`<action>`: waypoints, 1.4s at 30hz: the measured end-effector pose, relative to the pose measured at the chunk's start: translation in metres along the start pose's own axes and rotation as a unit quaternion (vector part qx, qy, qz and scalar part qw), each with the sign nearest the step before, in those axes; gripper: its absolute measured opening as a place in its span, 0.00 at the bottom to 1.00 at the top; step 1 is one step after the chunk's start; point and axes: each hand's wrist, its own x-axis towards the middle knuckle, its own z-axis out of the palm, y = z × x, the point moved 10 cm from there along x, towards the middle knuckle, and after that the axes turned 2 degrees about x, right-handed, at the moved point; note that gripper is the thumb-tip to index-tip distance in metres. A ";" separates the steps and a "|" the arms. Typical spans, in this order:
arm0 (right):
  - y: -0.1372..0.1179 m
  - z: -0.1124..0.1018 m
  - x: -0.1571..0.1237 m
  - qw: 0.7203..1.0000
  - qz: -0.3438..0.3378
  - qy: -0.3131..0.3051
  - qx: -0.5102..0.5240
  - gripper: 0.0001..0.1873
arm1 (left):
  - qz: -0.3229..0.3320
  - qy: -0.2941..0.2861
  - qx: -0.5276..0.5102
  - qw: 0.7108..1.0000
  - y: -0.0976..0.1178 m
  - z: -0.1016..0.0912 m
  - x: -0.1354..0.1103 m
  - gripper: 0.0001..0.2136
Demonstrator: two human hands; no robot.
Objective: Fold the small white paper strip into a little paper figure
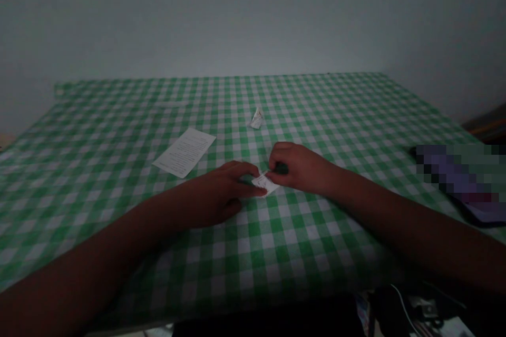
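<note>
Left hand (221,192) and right hand (301,167) are pinching a folded paper slip (264,184) from opposite sides, fingertips closed on it, low over the green-checked surface (118,110), midway between its side edges and nearer the front edge. A printed sheet (185,151) is lying further left. Uneven pulling in this dim light is risking a tear or a skewed crease.

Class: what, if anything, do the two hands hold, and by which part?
A small white paper: the left hand pinches its left edge, the right hand its right edge.
</note>
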 end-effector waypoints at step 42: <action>-0.015 -0.001 -0.013 0.994 -0.040 -0.086 -0.054 0.08 | 0.063 -0.023 0.024 0.997 0.035 -0.007 0.003 0.19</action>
